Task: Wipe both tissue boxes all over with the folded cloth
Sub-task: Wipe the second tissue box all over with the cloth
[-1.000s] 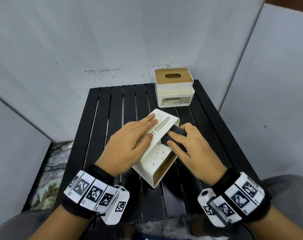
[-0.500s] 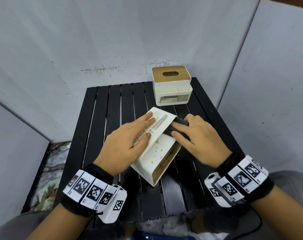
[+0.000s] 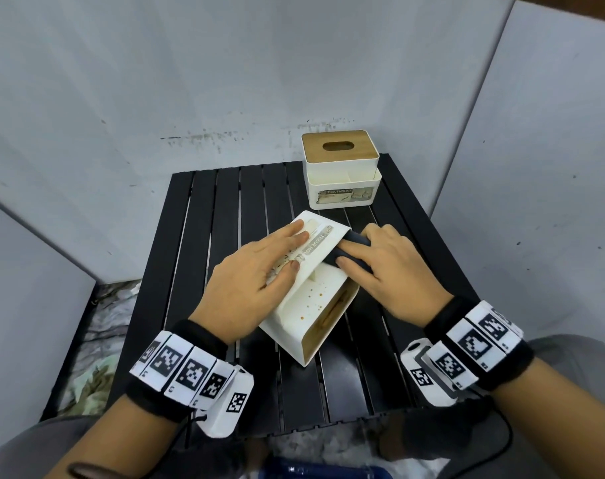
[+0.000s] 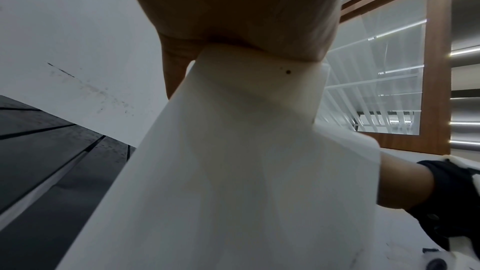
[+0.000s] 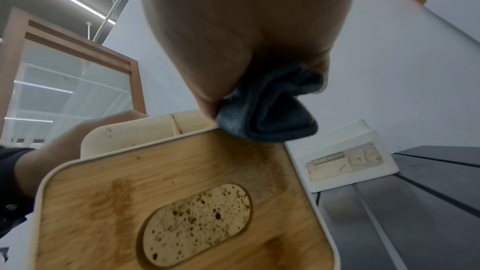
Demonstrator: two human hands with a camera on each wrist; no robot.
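Note:
A white tissue box [image 3: 313, 311] lies tipped on its side in the middle of the black slatted table [image 3: 221, 202], its wooden lid [image 5: 182, 202] facing right. My left hand [image 3: 259, 271] rests flat on its labelled upper face with straight fingers, steadying it. My right hand [image 3: 380, 267] grips the folded dark grey cloth [image 3: 349, 252] and presses it against the box's far upper edge; the right wrist view shows the cloth [image 5: 267, 110] bunched under the fingers at the lid's rim. The second tissue box [image 3: 341, 167] stands upright at the table's back right.
Grey panel walls close in the table at the back and on both sides. Rumpled sheeting [image 3: 97, 340] lies on the floor left of the table. The person's knees sit at the near edge.
My right hand has slid the cloth away from me along the box's side toward its far end. The left hand has stayed flat on the box.

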